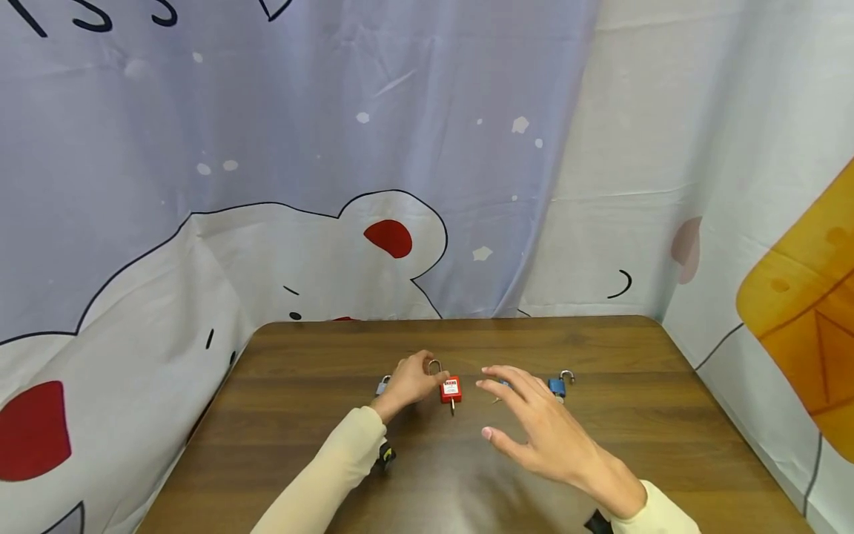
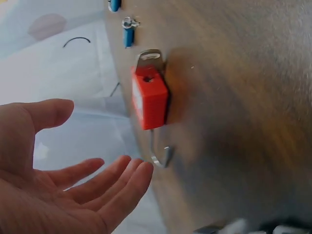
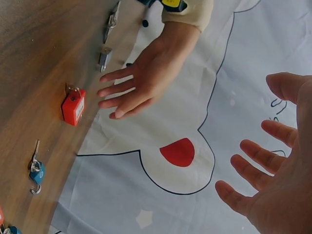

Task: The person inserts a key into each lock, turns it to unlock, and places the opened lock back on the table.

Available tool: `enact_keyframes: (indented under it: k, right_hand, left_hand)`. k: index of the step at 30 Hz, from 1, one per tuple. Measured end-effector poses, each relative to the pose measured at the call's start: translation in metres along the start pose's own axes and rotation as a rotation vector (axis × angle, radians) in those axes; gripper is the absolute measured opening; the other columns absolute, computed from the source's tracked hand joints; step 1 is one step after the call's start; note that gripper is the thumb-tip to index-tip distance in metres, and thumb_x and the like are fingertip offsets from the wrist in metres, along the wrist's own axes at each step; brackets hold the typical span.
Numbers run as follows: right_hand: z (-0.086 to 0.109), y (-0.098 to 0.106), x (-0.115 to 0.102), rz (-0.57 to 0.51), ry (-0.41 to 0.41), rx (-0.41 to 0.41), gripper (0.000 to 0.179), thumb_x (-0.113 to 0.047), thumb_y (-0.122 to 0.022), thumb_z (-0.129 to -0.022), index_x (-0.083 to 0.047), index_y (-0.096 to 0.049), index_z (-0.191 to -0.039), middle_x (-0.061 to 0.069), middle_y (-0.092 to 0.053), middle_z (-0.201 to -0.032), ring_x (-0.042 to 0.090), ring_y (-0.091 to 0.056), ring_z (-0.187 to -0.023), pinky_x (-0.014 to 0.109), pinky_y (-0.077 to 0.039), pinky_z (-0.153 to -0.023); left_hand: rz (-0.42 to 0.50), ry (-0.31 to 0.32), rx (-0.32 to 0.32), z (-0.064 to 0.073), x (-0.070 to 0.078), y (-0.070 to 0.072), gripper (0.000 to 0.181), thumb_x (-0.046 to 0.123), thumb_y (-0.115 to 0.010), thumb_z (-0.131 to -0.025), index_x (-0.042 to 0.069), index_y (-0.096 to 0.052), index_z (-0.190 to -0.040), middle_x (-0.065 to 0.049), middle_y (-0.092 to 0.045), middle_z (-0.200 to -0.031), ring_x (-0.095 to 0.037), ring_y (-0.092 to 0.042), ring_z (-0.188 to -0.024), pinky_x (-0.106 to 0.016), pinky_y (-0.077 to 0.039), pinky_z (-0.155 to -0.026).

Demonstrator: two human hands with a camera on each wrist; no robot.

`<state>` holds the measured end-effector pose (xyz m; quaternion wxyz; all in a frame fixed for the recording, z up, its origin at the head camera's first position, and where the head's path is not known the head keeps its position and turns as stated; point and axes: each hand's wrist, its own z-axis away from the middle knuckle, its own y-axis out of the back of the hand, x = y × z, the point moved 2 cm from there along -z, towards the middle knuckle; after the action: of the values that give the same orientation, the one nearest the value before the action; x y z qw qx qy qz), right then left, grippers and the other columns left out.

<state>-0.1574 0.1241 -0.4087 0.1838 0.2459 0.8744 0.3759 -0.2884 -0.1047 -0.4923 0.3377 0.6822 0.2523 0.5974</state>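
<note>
A red padlock [image 1: 450, 390] with a white label and its shackle open lies on the table, a key in its base. My left hand [image 1: 410, 380] is just left of it, fingers loosely extended. In the left wrist view, that hand's fingertips [image 2: 144, 173] are close to the shackle, with nothing held. My right hand [image 1: 543, 430] hovers over the table right of the red padlock, fingers spread and holding nothing. Under its fingers is a small blue padlock [image 3: 37, 171] with a key, partly hidden in the head view. Another blue padlock [image 1: 557, 386], shackle open, lies farther right.
A silver padlock [image 1: 382, 385] sits behind the left wrist. Part of another red thing [image 3: 1, 217] shows at the corner of the right wrist view. The wooden table [image 1: 300, 356] ends at a printed curtain [image 1: 300, 133] behind and at the sides.
</note>
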Motion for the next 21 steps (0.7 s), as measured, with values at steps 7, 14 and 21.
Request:
enact_keyframes:
  k: [7,14,21]
  right_hand:
    - [-0.005,0.008,0.003,-0.008,-0.016,-0.001,0.059,-0.031,-0.073,-0.084,-0.020,-0.052,-0.138,-0.001,-0.048,-0.145,0.020,-0.046,-0.134,0.043,-0.042,-0.103]
    - [-0.010,0.014,0.007,-0.002,-0.014,0.009,0.059,-0.032,-0.071,-0.085,-0.018,-0.052,-0.139,0.001,-0.049,-0.144,0.022,-0.047,-0.133,0.045,-0.043,-0.102]
    - [-0.021,0.015,0.008,-0.027,-0.062,-0.029,0.060,-0.034,-0.070,-0.087,-0.021,-0.049,-0.141,0.000,-0.046,-0.148,0.021,-0.044,-0.136,0.047,-0.043,-0.104]
  left_hand:
    - [-0.057,-0.134,0.071,0.017,0.018,0.014,0.060,0.043,-0.068,-0.087,0.009,-0.055,-0.136,-0.013,-0.065,-0.127,-0.031,-0.062,-0.114,-0.050,-0.052,-0.093]
    - [-0.075,-0.204,0.119,0.042,0.040,0.036,0.063,0.048,-0.067,-0.088,0.015,-0.053,-0.140,-0.006,-0.056,-0.141,-0.029,-0.053,-0.130,-0.050,-0.045,-0.105]
    - [-0.099,-0.245,0.127,0.062,0.048,0.058,0.071,0.050,-0.067,-0.088,0.022,-0.043,-0.148,-0.003,-0.040,-0.156,-0.026,-0.034,-0.146,-0.053,-0.036,-0.114]
